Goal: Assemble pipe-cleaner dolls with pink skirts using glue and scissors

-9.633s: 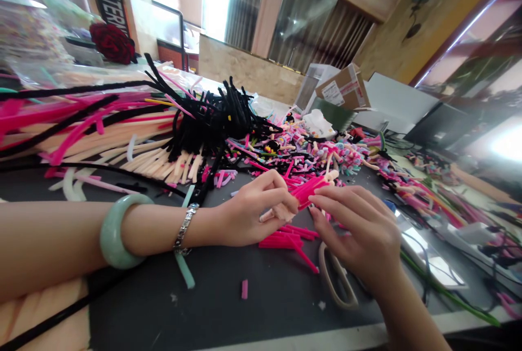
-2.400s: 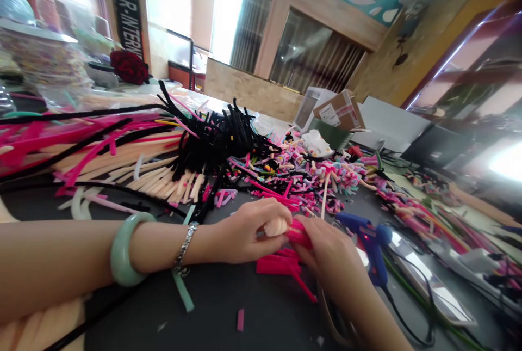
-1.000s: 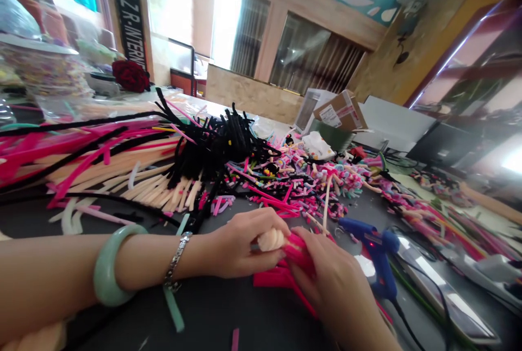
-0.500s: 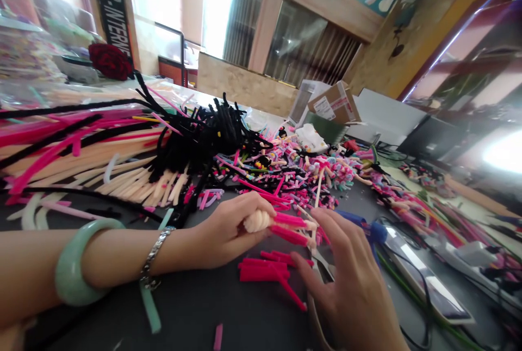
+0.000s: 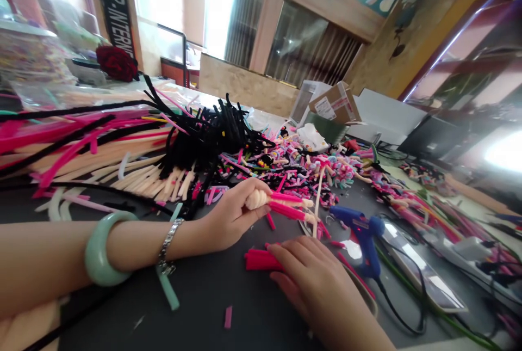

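My left hand [image 5: 230, 217] is closed around a small pipe-cleaner figure [image 5: 258, 199], with a coiled cream part at my fingers. Its pink-wrapped, cream-tipped limbs [image 5: 291, 212] point right. Lower down, my right hand [image 5: 316, 275] reaches over a small stack of short pink pipe-cleaner pieces [image 5: 258, 259] on the dark table. Its fingertips touch the stack, with thumb and fingers apart. Part of the stack is hidden under that hand. A cream scissors handle [image 5: 369, 296] shows partly beyond it.
A blue glue gun [image 5: 365, 234] with a cord lies to the right, beside a phone [image 5: 424, 269]. Black pipe cleaners [image 5: 204, 141] and cream ones [image 5: 142, 177] are heaped at the left. Many colourful cut bits cover the middle back. A cardboard box [image 5: 336, 103] stands behind.
My right hand has moved from beside the figure's limb tips down and left onto the pink pieces, uncovering the glue gun. My left hand keeps holding the figure, slightly higher.
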Demonstrator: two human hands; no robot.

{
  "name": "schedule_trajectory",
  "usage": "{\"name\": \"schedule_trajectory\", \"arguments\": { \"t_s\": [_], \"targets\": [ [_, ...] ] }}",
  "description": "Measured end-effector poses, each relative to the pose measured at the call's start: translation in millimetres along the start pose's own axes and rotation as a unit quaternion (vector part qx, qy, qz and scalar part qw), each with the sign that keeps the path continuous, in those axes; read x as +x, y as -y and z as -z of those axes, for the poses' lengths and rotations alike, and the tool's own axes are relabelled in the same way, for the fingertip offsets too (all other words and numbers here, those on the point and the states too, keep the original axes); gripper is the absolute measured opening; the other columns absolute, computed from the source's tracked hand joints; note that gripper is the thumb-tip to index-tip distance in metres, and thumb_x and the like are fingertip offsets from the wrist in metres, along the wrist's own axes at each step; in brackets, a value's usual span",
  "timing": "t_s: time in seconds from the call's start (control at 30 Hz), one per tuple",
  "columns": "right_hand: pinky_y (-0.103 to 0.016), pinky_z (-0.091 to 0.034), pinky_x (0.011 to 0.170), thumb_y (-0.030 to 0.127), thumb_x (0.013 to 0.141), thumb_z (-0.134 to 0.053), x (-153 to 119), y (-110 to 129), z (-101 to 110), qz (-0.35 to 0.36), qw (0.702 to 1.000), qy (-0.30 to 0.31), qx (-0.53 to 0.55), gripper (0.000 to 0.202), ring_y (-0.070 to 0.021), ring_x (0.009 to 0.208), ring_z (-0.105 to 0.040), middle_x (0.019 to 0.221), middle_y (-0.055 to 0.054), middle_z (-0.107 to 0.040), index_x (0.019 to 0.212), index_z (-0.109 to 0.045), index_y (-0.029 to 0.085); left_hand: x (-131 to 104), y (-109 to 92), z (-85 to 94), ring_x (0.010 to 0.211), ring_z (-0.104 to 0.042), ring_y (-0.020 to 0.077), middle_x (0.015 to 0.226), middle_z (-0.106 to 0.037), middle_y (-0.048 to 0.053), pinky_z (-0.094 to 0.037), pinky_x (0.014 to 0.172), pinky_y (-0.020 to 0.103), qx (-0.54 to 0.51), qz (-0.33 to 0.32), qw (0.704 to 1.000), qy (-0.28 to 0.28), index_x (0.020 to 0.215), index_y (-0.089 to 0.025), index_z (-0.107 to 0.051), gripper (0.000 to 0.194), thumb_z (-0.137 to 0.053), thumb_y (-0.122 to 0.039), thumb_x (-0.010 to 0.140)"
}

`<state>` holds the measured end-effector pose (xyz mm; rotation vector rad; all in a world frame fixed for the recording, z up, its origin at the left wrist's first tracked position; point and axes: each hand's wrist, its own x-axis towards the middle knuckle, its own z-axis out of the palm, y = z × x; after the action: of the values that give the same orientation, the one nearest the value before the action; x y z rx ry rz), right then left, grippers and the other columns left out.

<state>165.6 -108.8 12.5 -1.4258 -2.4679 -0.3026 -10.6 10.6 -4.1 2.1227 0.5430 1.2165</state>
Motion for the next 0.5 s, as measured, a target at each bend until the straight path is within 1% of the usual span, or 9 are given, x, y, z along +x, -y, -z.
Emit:
{"name": "schedule_trajectory", "arguments": {
  "t_s": [0.1, 0.23, 0.37, 0.5],
  "targets": [
    [-0.03, -0.048, 0.068, 0.013, 0.08, -0.069, 0.2, -1.9, -5.3, 0.014, 1.0, 0.001, -0.024, 0.017, -0.018, 0.075, -0.061, 0.082, -0.001, -0.068, 0.094, -0.065, 0.021, 0.3, 1.7, -0.7, 0.071, -0.051, 0.0122, 0.08, -0.052, -0.001, -0.043, 0.068, 0.025, 0.005, 0.01, 1.0, 0.0, 0.103, -0.018, -0.051, 0.014, -0.053, -0.026, 0.091],
    [-0.029, -0.045, 0.065, 0.013, 0.085, -0.062, 0.3, -3.0, -7.0, 0.029, 0.999, -0.007, -0.042, 0.01, -0.0172, 0.072, -0.059, 0.08, -0.001, -0.067, 0.09, -0.064, 0.021, 1.0, 4.6, -1.8, 0.072, -0.05, 0.0119, 0.081, -0.053, -0.001, -0.042, 0.067, 0.024, 0.012, 0.003, 1.0, -0.015, 0.102, -0.018, -0.05, 0.013, -0.053, -0.023, 0.09],
    [-0.029, -0.043, 0.067, 0.013, 0.091, -0.053, -0.8, -5.8, -5.7, 0.037, 0.998, -0.02, -0.044, 0.014, -0.0169, 0.073, -0.058, 0.081, -0.002, -0.067, 0.093, -0.065, 0.02, 0.9, 6.3, -2.6, 0.071, -0.051, 0.0117, 0.079, -0.052, -0.001, -0.043, 0.068, 0.024, 0.003, 0.006, 1.0, -0.02, 0.104, -0.018, -0.05, 0.015, -0.053, -0.023, 0.09],
    [-0.028, -0.043, 0.066, 0.01, 0.092, -0.048, -0.9, -7.9, -4.0, 0.036, 0.999, -0.027, -0.026, 0.019, -0.0172, 0.072, -0.059, 0.081, -0.003, -0.068, 0.092, -0.065, 0.02, 0.6, 4.8, -1.8, 0.069, -0.047, 0.0106, 0.08, -0.05, -0.002, -0.042, 0.066, 0.023, 0.01, 0.002, 1.0, -0.016, 0.103, -0.018, -0.051, 0.014, -0.054, -0.023, 0.09]
  ]
}}
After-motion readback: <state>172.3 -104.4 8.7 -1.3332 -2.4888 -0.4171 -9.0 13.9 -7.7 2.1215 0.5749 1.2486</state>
